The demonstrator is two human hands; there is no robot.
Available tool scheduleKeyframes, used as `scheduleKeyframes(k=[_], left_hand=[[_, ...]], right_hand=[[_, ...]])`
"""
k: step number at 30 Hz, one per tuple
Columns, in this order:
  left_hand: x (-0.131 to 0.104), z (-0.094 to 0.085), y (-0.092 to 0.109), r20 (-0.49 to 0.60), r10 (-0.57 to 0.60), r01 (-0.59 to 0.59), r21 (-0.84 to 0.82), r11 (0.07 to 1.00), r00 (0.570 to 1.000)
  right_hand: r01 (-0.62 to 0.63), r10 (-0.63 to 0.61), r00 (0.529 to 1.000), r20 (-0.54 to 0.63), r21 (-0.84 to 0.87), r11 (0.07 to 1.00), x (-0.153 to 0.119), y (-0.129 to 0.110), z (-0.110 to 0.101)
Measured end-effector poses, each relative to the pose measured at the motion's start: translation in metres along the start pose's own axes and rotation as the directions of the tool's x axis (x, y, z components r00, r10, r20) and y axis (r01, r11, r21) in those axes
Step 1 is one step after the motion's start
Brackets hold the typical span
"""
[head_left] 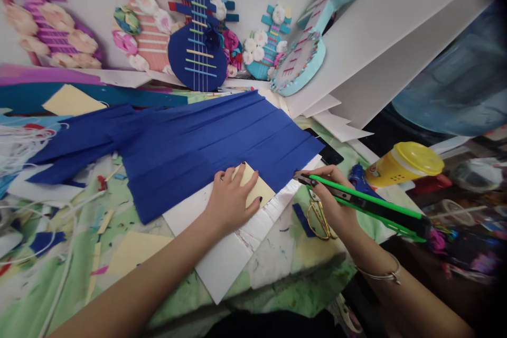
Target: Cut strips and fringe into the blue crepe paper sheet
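Observation:
My left hand (232,195) lies with fingers spread on a small pale yellow card (259,189), pressing it onto the blue crepe paper (222,137). Beneath the paper's near edge is a scored white board (219,269). In my right hand (335,203) is a green and black utility knife (364,202), its tip close to the right corner of the blue paper; whether the blade touches it I cannot tell. Gold-handled scissors (320,219) lie just below the knife, beside a narrow blue strip (303,220).
Decorated toy guitars (198,60) lean along the wall. White boards (356,47) stand at the right, near a yellow-lidded tub (407,163) and a dark phone (327,149). White cords (24,142) and paper scraps cover the left. The table's front edge runs close to me.

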State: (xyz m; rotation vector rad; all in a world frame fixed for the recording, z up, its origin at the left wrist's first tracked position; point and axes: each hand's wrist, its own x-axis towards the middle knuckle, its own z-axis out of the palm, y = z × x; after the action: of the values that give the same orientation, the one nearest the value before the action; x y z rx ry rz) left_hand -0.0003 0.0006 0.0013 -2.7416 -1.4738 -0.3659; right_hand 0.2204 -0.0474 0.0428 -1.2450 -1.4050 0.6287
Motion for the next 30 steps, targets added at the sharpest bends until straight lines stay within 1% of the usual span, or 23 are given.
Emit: scheduleKeyframes(k=[3, 6, 9, 11, 13, 15, 18, 21, 26, 30], left_hand=[[0.000, 0.000, 0.000, 0.003, 0.000, 0.000, 0.001, 1.000, 1.000], [0.000, -0.001, 0.000, 0.005, 0.000, 0.000, 0.001, 1.000, 1.000], [0.000, -0.001, 0.000, 0.007, 0.001, -0.001, 0.001, 1.000, 1.000], [0.000, -0.001, 0.000, 0.009, 0.001, -0.001, 0.001, 1.000, 1.000], [0.000, -0.001, 0.000, 0.011, 0.002, -0.002, 0.003, 1.000, 1.000], [0.000, -0.001, 0.000, 0.011, 0.001, -0.001, 0.005, 1.000, 1.000], [-0.001, -0.002, 0.001, 0.011, -0.002, 0.002, 0.006, 1.000, 1.000], [0.000, -0.002, 0.001, 0.013, -0.009, 0.009, 0.006, 1.000, 1.000], [0.001, -0.002, 0.001, 0.021, -0.011, 0.011, 0.005, 1.000, 1.000], [0.000, -0.001, 0.001, 0.025, -0.007, 0.007, 0.003, 1.000, 1.000]], right_hand=[[-0.063, 0.059, 0.998, 0.038, 0.136, 0.989, 0.000, 0.002, 0.001], [-0.146, 0.128, 0.988, 0.088, 0.256, 0.956, 0.001, 0.006, 0.000], [-0.206, 0.177, 0.976, 0.127, 0.271, 0.940, 0.004, 0.010, -0.003], [-0.187, 0.165, 0.979, 0.121, 0.203, 0.961, 0.007, 0.013, -0.004], [-0.132, 0.121, 0.986, 0.111, 0.099, 0.986, 0.010, 0.015, -0.001], [-0.106, 0.104, 0.983, 0.149, 0.001, 0.994, 0.012, 0.016, 0.003], [-0.105, 0.132, 0.962, 0.240, -0.122, 0.987, 0.012, 0.017, 0.012], [-0.057, 0.124, 0.950, 0.285, -0.232, 0.971, 0.011, 0.017, 0.019], [0.004, 0.097, 0.943, 0.319, -0.303, 0.953, 0.008, 0.019, 0.024], [0.048, 0.067, 0.949, 0.310, -0.351, 0.935, 0.007, 0.023, 0.026]])
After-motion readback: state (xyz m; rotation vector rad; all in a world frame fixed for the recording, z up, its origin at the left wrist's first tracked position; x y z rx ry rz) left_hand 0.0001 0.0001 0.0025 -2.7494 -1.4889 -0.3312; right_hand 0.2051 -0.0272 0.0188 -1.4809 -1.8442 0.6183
